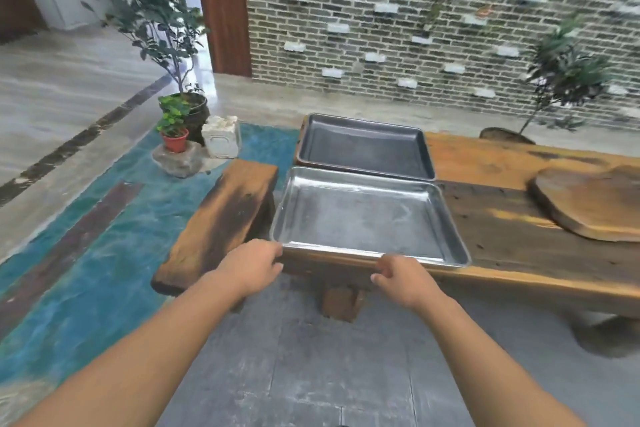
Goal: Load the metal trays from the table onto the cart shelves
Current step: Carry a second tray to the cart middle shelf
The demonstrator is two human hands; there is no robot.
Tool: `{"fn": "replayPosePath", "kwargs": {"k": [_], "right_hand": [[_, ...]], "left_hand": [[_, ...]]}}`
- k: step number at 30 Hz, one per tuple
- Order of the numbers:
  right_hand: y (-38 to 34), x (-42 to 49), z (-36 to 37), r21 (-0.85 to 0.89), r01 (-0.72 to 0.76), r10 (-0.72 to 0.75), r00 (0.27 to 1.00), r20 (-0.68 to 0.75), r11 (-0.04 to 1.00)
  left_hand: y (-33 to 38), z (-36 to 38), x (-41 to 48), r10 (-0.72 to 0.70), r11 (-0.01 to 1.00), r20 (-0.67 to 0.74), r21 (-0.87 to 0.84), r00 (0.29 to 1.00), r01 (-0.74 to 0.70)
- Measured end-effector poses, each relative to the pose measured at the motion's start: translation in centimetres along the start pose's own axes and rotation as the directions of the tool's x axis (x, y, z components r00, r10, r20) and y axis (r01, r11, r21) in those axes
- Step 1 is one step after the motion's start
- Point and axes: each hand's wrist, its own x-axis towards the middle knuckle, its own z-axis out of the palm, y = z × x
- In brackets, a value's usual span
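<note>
Brick wall [415, 28] behind; wooden counter [519, 236], centre right, carrying near tray [367, 218] at its front edge, far tray [363, 149] just behind. Left hand [254, 265] curled on near-left corner; right hand [403, 276] curled at near rim, grip unclear. Risk: one-sided hold tilting tray off the edge.

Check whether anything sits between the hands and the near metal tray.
Nothing visible does. The left hand grips the near metal tray at its near-left corner; the right hand is at the near rim, grip unclear. The far metal tray lies behind it, away from both hands. The cart is out of view.
</note>
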Motion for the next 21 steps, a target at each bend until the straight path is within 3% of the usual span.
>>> {"fn": "replayPosePath", "kwargs": {"k": [11, 21], "right_hand": [[12.8, 8.8, -3.0, 0.156, -0.168, 0.158, 0.985, 0.075, 0.973], [17.4, 16.6, -3.0, 0.181, -0.247, 0.224, 0.965, 0.139, 0.952]], "left_hand": [[6.9, 2.1, 13.6, -0.046, 0.999, 0.059, 0.005, 0.997, 0.046], [5.4, 4.6, 22.3, -0.076, 0.995, 0.098, -0.061, 0.992, 0.082]]}}
